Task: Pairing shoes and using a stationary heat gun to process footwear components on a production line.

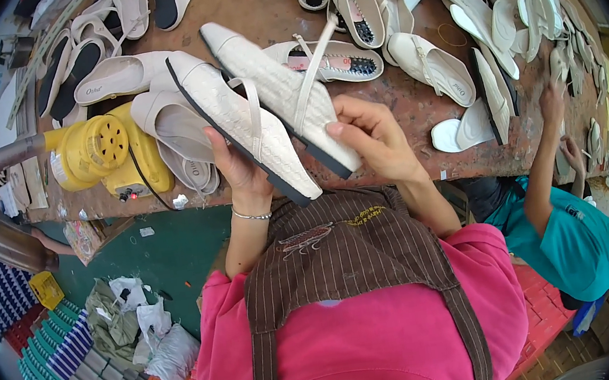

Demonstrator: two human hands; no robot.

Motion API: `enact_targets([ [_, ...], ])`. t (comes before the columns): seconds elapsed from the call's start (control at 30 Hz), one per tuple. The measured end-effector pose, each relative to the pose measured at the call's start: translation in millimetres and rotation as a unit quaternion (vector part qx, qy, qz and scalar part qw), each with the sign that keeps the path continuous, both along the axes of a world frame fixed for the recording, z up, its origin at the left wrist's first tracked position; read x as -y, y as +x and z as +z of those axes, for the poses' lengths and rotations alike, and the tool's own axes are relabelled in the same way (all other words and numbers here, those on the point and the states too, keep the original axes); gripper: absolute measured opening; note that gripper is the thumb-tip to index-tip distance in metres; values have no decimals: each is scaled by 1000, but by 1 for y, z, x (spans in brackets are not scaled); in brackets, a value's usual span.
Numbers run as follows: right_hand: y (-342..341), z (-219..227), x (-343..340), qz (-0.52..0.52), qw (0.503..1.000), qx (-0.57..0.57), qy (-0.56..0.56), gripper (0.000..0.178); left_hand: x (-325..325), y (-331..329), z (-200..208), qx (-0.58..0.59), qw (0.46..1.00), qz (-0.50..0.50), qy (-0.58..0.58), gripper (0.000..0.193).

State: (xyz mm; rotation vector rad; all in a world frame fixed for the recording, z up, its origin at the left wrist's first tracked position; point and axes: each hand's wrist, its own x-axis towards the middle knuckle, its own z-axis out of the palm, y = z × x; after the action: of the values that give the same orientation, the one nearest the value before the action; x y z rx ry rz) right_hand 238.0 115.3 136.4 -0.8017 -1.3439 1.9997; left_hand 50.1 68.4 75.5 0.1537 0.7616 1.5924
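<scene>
Two cream textured flat shoes with black soles are held up over the table's front edge, side by side, toes pointing away and to the left. My left hand grips the left shoe, its thumb along the outer side and the other fingers hidden behind. My right hand pinches the heel end of the right shoe, thumb on the upper. Each shoe has a thin strap. Just beyond them lies a strapped shoe with a pink and black insole, partly covered by the held pair.
A yellow blower with a dark hose stands at the left table edge beside more cream shoes. Loose shoe parts pile up at the back right of the worktable. A co-worker in a teal shirt works at the right.
</scene>
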Motion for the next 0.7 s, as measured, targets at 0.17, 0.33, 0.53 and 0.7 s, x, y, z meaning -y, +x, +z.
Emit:
enact_targets([
  [0.17, 1, -13, 11, 5, 999, -50, 4, 19, -7, 11, 7, 101, 990, -28, 92, 82],
  [0.33, 53, -28, -17, -220, 849, 297, 377, 25, 4, -7, -4, 133, 990, 35, 27, 65],
  [0.53, 177, -87, -28, -197, 525, 717, 414, 64, 2, -11, -1, 145, 988, 32, 33, 64],
  [0.7, 191, -89, -27, -216, 596, 633, 444, 35, 5, -16, -8, 168, 984, 16, 49, 62],
])
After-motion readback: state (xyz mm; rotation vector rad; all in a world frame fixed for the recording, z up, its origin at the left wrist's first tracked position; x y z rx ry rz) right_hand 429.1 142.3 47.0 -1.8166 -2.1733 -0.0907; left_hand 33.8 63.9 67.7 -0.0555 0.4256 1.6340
